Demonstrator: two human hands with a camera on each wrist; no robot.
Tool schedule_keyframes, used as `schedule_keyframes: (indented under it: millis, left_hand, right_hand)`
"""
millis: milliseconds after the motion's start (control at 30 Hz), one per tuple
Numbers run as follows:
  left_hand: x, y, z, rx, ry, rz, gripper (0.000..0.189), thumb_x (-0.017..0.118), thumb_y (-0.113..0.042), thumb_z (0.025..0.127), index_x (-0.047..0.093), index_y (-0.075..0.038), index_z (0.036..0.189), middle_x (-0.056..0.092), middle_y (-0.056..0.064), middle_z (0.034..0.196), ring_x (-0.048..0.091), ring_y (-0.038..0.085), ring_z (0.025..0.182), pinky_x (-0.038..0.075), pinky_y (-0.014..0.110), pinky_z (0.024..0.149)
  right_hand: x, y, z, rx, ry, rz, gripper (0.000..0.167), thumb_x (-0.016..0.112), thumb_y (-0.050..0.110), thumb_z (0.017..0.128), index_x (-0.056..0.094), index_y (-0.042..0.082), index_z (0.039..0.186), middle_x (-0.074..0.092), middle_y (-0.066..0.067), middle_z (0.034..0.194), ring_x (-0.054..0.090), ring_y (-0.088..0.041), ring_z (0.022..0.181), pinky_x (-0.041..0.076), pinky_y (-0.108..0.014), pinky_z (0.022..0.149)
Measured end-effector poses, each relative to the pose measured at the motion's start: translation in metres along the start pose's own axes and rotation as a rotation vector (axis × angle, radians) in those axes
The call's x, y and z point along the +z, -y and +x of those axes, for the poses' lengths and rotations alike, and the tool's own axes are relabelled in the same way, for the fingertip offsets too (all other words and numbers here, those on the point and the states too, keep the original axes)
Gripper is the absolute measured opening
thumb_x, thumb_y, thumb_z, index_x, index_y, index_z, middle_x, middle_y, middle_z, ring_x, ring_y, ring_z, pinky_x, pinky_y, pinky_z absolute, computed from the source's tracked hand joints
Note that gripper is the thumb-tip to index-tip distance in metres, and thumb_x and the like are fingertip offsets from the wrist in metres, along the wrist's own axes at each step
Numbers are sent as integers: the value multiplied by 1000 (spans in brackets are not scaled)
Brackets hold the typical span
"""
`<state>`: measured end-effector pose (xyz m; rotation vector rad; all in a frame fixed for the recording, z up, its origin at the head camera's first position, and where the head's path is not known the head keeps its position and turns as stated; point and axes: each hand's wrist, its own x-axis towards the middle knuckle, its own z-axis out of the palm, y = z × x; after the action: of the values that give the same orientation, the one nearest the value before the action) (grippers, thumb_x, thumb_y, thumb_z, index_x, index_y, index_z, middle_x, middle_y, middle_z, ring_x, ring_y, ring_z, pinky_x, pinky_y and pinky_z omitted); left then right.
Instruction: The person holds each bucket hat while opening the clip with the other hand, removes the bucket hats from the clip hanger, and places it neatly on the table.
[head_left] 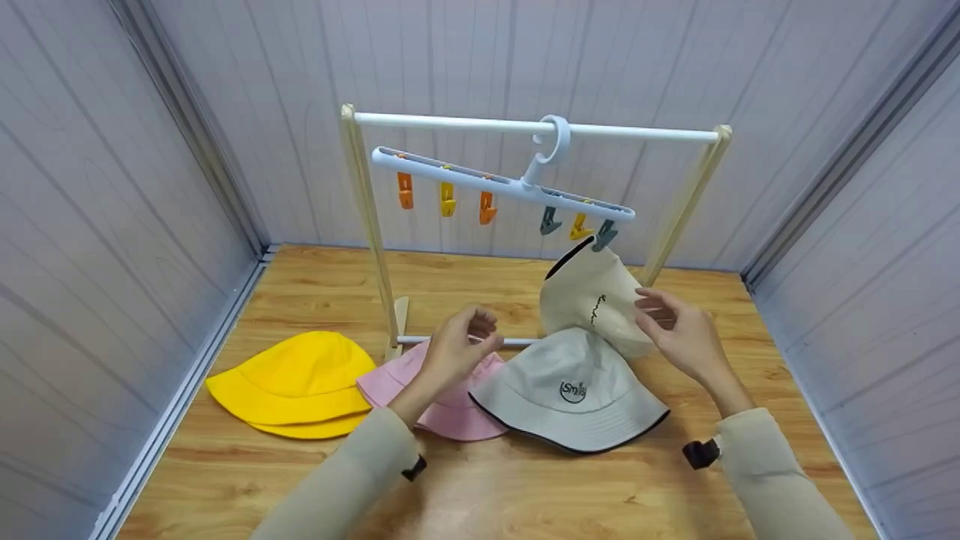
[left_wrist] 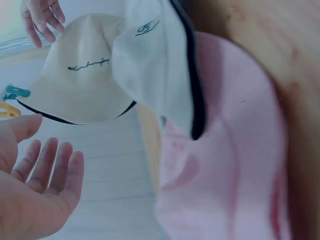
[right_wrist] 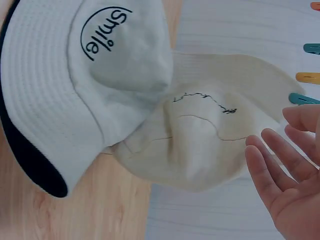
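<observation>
A cream bucket hat [head_left: 596,296] with dark lettering hangs by its brim from a grey-green clip [head_left: 604,235] at the right end of the clip hanger [head_left: 465,178]. Beside its right side is my right hand [head_left: 679,330], fingers loosely bent and holding nothing; whether they touch the fabric I cannot tell. My left hand [head_left: 457,349] hovers over the pink bucket hat [head_left: 465,412], its fingers relaxed and nothing in them. In front of the cream hat a light grey "Smile" hat [head_left: 577,382] lies on the table, overlapping the pink one.
A yellow bucket hat [head_left: 300,379] lies at the left on the wooden table [head_left: 525,487]. The hanger tilts down to the right on the white rail [head_left: 465,122] of a wooden-post stand. Several other clips, such as an orange clip [head_left: 405,190], dangle from it. Panelled walls stand around.
</observation>
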<state>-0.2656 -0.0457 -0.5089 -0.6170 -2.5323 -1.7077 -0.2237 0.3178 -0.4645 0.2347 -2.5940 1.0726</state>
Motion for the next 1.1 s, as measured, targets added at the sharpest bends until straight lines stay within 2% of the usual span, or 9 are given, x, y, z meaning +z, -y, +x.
schedule_keyframes:
  millis: [300,467,633,833,900,1000,1100]
  left_hand:
    - [2,-21,27,105,6,-5,30,79,-12,97,67,-7,125,72,12,121,69,31,113,56,47,102]
    - [6,-29,43,128,2,16,37,79,-16,98,65,-6,131,70,7,124,67,26,116,54,42,106]
    - [12,-32,56,143,1,27,41,79,-18,98,64,-8,135,68,8,131,64,26,120,52,39,109]
    - [23,-31,69,149,1,47,44,78,-20,99,63,-8,138,67,9,134,63,26,122,51,43,110]
    - [28,-31,73,170,1,44,43,78,-18,99,64,-7,138,68,12,134,64,29,121,52,46,109]
    - [33,-32,80,199,-4,43,42,78,-14,98,65,-5,137,68,14,134,65,32,121,52,48,108]
    - [38,-34,86,195,-1,53,43,78,-14,98,64,-8,138,68,11,136,64,29,122,51,46,109]
  right_hand:
    - [-13,12,8,-10,-29,34,42,70,11,103,63,4,144,71,-18,134,72,-34,114,49,-6,86]
    - [-19,17,11,-22,-63,63,44,71,15,103,62,4,145,69,-18,137,70,-36,119,49,-7,89]
    - [-23,20,12,-27,-76,81,46,70,18,104,60,3,147,65,-19,142,67,-37,124,50,-10,95]
    - [-26,24,10,-22,-97,96,47,72,12,103,60,2,147,64,-20,144,66,-38,126,55,-24,100]
    - [-27,25,10,-26,-109,102,48,73,11,101,60,2,147,64,-21,142,66,-39,126,56,-28,100]
    - [-27,28,11,-35,-118,109,49,74,10,101,60,2,147,64,-22,142,66,-40,125,56,-28,100]
    - [-28,30,11,-38,-125,114,48,74,10,100,61,3,146,65,-19,142,66,-37,125,56,-25,99]
